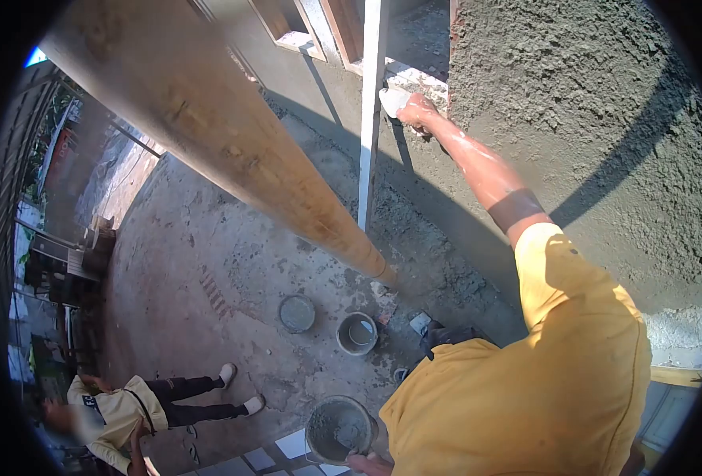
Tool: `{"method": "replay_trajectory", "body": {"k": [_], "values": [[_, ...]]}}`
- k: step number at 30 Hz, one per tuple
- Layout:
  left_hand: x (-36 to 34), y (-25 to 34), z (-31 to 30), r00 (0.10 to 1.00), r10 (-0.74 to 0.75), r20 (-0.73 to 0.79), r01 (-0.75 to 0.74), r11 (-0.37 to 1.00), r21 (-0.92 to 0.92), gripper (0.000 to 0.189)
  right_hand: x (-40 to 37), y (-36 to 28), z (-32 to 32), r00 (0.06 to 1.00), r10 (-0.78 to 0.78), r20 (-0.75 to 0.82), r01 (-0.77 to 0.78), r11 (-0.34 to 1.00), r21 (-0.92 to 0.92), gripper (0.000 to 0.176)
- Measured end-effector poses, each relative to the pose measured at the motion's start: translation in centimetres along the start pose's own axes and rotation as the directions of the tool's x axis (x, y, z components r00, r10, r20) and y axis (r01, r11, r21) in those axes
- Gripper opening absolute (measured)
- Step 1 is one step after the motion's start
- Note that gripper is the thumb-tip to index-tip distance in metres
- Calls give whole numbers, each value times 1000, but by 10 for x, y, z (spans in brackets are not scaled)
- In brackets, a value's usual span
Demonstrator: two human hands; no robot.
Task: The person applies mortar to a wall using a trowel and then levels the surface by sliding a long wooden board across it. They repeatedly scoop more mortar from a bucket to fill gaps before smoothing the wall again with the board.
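My right hand reaches up to the edge of a rough, wet grey plastered wall and is closed on a small white tool, pressed at the wall's corner. My arm is wet and my sleeve is yellow. Low in view, my left hand grips the rim of a round pan filled with grey mortar. A pale metal straightedge stands upright just left of my right hand.
A thick bamboo pole slants across the view from upper left to centre. Far below on the concrete ground are a small bucket, a round lid or pan and a person in a cream top and black trousers.
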State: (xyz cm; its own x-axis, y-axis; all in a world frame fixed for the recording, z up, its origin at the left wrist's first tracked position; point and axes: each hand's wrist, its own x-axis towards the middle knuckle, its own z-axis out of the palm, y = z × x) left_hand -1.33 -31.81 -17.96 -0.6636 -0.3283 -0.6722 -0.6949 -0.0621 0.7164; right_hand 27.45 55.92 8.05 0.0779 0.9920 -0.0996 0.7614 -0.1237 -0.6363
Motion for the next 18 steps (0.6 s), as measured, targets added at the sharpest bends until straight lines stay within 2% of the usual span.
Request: {"method": "replay_trajectory", "body": {"k": [5, 6, 7, 9, 10, 13, 16, 18], "values": [[15, 10, -3, 1000, 5, 14, -4, 999, -35, 25, 17, 3, 3, 999, 28, 33, -30, 998, 57, 50], [17, 9, -4, 1000, 3, 17, -3, 999, -39, 24, 18, 6, 2, 1000, 11, -5, -11, 997, 81, 44], [20, 9, -4, 1000, -1, 20, 2, 999, -43, 24, 21, 10, 1, 1000, 8, 13, -10, 982, 186, 43], [26, 9, -4, 1000, 0, 27, 1, 999, -47, 23, 25, 21, -1, 999, 5, 46, -22, 921, 390, 39], [26, 14, -3, 999, 2, 38, -1, 999, -45, 23, 28, 27, -1, 998, 17, 65, -47, 866, 498, 31], [37, 18, 1, 998, -26, 62, 29, 999, -39, 21, 24, 32, -15, 983, 22, 185, -147, 699, 700, 26], [28, 13, 6, 1000, 16, 25, -15, 1000, -24, 29, 20, 36, -26, 981, 21, 194, -162, 637, 754, 24], [-6, 13, 17, 999, 38, -6, -38, 999, -16, 37, 19, 39, -24, 986, 49, 162, -161, 576, 802, 26]]}}
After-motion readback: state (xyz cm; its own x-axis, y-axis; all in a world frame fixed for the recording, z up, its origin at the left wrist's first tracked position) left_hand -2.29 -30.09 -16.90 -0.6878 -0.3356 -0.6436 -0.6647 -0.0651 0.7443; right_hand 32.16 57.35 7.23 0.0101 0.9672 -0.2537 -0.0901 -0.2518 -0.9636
